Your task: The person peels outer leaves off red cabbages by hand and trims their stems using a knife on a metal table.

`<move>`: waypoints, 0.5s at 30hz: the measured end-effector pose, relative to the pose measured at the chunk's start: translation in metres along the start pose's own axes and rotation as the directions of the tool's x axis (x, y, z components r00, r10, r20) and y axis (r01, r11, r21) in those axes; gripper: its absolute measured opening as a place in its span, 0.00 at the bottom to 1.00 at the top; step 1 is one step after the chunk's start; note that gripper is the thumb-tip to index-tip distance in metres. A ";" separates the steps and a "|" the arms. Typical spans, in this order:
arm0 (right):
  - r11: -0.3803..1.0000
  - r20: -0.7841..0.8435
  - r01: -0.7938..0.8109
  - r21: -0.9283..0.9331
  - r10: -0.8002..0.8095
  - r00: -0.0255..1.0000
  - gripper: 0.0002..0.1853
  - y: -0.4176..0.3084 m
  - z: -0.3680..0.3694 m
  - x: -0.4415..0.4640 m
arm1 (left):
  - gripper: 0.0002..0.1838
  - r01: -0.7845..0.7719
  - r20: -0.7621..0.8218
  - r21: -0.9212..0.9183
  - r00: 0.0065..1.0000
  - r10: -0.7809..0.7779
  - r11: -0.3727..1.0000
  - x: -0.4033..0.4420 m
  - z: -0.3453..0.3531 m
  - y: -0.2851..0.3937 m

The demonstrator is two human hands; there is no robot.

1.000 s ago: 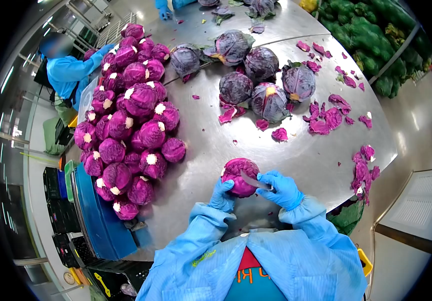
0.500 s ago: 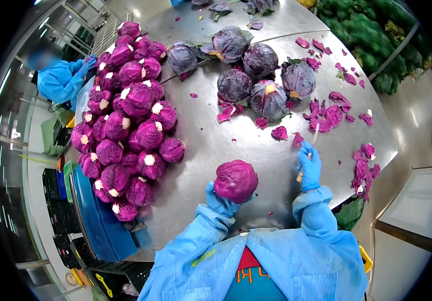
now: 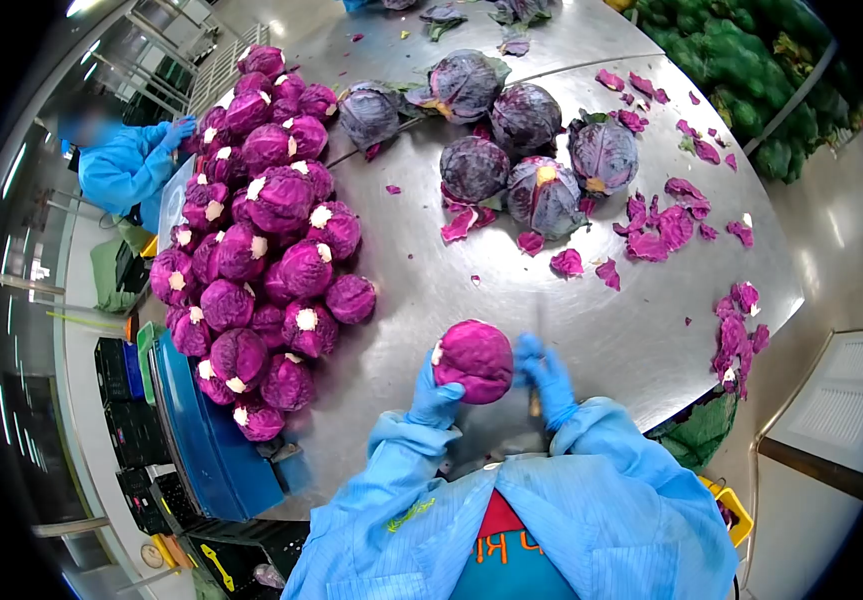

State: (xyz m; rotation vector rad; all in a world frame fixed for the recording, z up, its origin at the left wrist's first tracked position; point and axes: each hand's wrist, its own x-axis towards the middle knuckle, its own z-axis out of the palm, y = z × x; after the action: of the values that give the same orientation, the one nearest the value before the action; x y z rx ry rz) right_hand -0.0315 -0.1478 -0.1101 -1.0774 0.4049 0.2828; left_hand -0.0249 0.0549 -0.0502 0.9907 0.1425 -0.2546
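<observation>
A trimmed red cabbage (image 3: 477,362) rests in my left hand (image 3: 433,398), whose gloved fingers wrap its left and lower side. Its pale cut stem shows at the left edge. Close by the cabbage's right side, my right hand (image 3: 548,382) is closed around a knife (image 3: 535,403); the handle's light brown end sticks out below the fist, and the blade is blurred. Beyond my hands sits a group of untrimmed dark red cabbages (image 3: 543,196) with outer leaves. To the left, a large heap of trimmed red cabbages (image 3: 279,200) shows white stem ends.
Loose purple leaf pieces (image 3: 673,228) litter the right of the steel table (image 3: 421,270). A blue bin (image 3: 213,440) stands by its left edge, a yellow container (image 3: 731,510) at lower right. Netted green produce (image 3: 721,70) lies beyond. A person in blue (image 3: 119,165) works behind the heap.
My right hand has moved left with the knife, from over the table to beside the held cabbage. The cabbage has turned, bringing its pale stem into view at the left.
</observation>
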 end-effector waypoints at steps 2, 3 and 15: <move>0.981 -0.219 0.186 -0.056 -0.194 0.956 0.26 -0.024 -0.016 0.015 | 0.57 -0.150 -0.033 0.342 0.985 0.171 0.928 -0.003 0.010 0.000; 0.961 -0.307 0.260 -0.096 -0.277 0.911 0.25 -0.046 -0.025 0.018 | 0.59 -0.262 0.029 0.542 0.955 0.294 0.798 -0.003 0.007 -0.010; 0.414 0.197 0.284 -0.865 -0.240 0.951 0.20 -0.081 -0.030 -0.035 | 0.56 -0.175 0.112 0.975 0.919 0.377 0.136 0.005 0.071 -0.025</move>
State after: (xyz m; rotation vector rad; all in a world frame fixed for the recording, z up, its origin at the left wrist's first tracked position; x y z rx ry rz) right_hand -0.0343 -0.2121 -0.0425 -2.1767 -0.0129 0.2276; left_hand -0.0266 -0.0190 -0.0332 2.3757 -0.1106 0.1643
